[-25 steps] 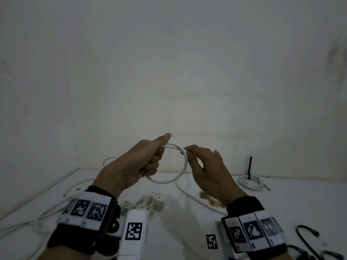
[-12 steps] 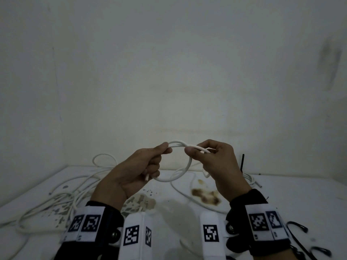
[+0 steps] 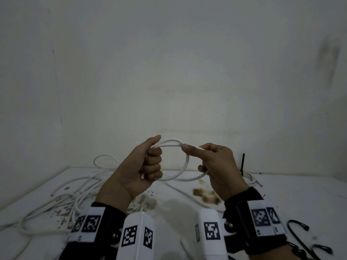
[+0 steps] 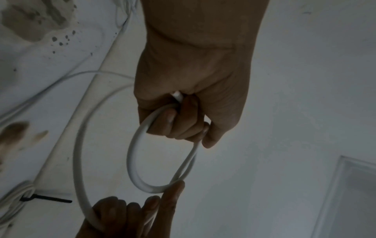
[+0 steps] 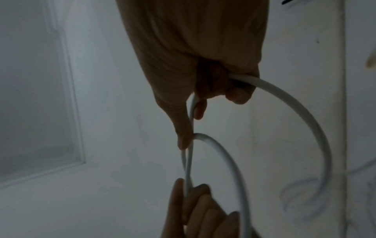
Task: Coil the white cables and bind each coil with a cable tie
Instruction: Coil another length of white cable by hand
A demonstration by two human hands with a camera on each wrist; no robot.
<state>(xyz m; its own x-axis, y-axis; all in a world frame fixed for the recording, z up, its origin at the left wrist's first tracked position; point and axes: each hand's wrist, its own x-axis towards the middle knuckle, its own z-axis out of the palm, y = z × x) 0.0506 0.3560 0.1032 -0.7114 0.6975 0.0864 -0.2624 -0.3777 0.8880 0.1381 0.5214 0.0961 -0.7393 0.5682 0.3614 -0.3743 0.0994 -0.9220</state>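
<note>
A white cable point(image 3: 185, 162) is held up in the air as a small loop between both hands. My left hand point(image 3: 142, 166) grips one side of the loop point(image 4: 134, 154), its fingers curled round it, with the cable's cut end point(image 4: 177, 95) poking out of the fist. My right hand point(image 3: 216, 162) pinches the top of the loop with thumb and forefinger and hooks a second, wider turn point(image 5: 317, 128) with its lower fingers. The cable's tail trails down to the white table point(image 3: 187, 218).
Loose white cables point(image 3: 78, 192) lie tangled on the table's left. A finished coil point(image 3: 247, 178) bound with a black tie point(image 3: 242, 164) sits at the back right. Spare black cable ties point(image 3: 298, 228) lie near the front right. Brown stains point(image 3: 205, 197) mark the tabletop. Walls stand close behind and left.
My right hand has turned palm-up and brought a second turn of cable round to the loop. Both hands have risen slightly.
</note>
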